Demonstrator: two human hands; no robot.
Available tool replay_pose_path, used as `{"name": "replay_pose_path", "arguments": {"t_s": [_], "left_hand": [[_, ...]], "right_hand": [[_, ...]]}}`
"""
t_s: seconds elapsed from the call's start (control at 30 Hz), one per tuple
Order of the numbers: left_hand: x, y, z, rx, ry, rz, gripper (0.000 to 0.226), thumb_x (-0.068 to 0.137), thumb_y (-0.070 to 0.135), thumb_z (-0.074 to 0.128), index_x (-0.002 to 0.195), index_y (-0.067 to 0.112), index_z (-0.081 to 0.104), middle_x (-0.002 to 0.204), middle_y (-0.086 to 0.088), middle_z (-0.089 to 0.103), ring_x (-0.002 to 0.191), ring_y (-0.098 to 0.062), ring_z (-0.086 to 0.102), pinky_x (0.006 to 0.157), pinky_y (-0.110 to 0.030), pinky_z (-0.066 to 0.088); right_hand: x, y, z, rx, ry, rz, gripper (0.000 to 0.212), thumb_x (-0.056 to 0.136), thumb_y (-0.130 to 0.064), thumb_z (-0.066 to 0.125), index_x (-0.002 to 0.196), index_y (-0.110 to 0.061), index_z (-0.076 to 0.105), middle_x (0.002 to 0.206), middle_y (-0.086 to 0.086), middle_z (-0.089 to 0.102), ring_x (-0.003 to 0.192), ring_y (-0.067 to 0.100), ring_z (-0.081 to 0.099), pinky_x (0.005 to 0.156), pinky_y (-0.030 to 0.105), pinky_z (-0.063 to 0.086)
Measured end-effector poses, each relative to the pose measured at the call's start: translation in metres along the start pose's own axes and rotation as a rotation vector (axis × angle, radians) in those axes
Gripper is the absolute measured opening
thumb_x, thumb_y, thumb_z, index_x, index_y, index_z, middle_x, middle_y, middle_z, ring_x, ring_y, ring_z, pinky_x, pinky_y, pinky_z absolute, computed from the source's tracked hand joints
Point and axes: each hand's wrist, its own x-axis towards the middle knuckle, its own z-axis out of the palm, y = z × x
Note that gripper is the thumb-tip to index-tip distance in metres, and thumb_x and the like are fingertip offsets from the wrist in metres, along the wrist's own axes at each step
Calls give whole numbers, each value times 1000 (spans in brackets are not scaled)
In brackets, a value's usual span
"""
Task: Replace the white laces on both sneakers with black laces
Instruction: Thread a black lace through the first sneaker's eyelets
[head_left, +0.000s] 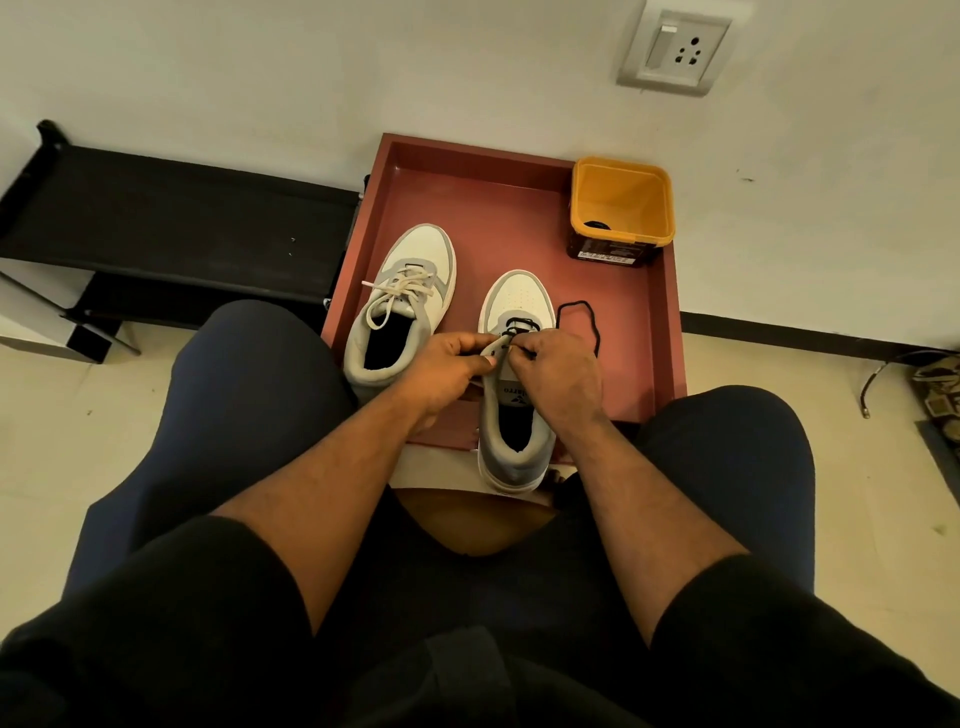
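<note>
Both hands work at the right sneaker on the red tray: left hand pinches its eyelet flap, right hand pinches the black lace (slack loops beside the toe). Feed squarely, pull even.

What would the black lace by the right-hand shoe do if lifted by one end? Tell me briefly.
The black lace would likely hang limp: its free part already lies in a loose curve on the red tray. It looks thin, so probably very light. Since it is threaded through the shoe under both hands, it might tug the shoe rather than come free.
</note>
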Motion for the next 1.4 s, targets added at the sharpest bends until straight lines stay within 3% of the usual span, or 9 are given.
{"name": "replay_pose_path", "arguments": {"t_s": [0.27, 0.43, 0.6, 0.7, 0.87, 1.1, 1.3, 1.4], "left_hand": [[4, -2, -1, -24, 12, -29, 30, 91, 3, 59, 119, 13, 66, 103, -6, 71, 87, -14, 65, 61, -20, 51], [6, -5, 0, -43, 34, -21, 29, 89, 1, 60, 114, 12, 69, 101, -7, 72, 87, -13, 65, 63, -21, 52], [9, -7, -1, -65, 65, -45, 23, 90, 7, 62, 110, 13, 71, 102, -8, 72, 89, -15, 64, 66, -24, 52], [12, -7, 0, -60, 98, -43, 20, 97, 11, 54, 111, 7, 68, 98, -10, 70, 80, -16, 63, 56, -21, 53], [28, -4, 0, 254, 159, 72, 10, 93, 1, 59, 98, 0, 67, 72, -12, 58, 58, -15, 52, 50, -20, 49], [32, -8, 6, 428, 136, 138, 12, 100, 14, 49, 90, 17, 55, 73, -3, 58, 60, -13, 53, 43, -19, 44], [28, -12, 8, 354, 230, 145, 17, 98, 11, 46, 85, 19, 53, 69, -1, 55, 57, -15, 49, 51, -27, 43], [23, -11, 6, 305, 283, 140, 12, 98, 10, 45, 92, 15, 54, 71, -3, 56, 56, -16, 51, 50, -28, 46]], "right_hand": [[2, 0, 2, -10, -26, 8, 27, 94, -28, 49, 92, -20, 75, 75, -3, 68, 69, 14, 61, 63, 36, 54], [0, 3, 7, 256, -5, 8, 23, 93, -23, 55, 87, -21, 77, 68, -4, 68, 62, 10, 59, 56, 27, 46], [5, 5, 6, 129, -69, -9, 22, 92, -23, 56, 96, -21, 77, 78, -3, 72, 68, 11, 62, 62, 28, 51], [5, 4, 8, 55, -44, -42, 22, 93, -24, 55, 97, -19, 76, 83, -1, 72, 73, 15, 64, 67, 34, 54], [5, 8, 4, -38, -61, -93, 26, 97, -30, 51, 104, -20, 74, 88, 1, 70, 80, 18, 61, 70, 35, 51], [6, 13, 6, -62, -87, -91, 27, 98, -34, 51, 110, -22, 72, 89, 4, 65, 83, 20, 59, 70, 33, 48], [2, 13, 4, -46, -60, -63, 25, 95, -34, 55, 115, -28, 69, 94, -1, 54, 88, 15, 52, 72, 31, 46], [-1, 9, 4, -4, -31, -64, 28, 93, -35, 59, 119, -28, 68, 93, -7, 45, 91, 13, 51, 75, 29, 47]]}}
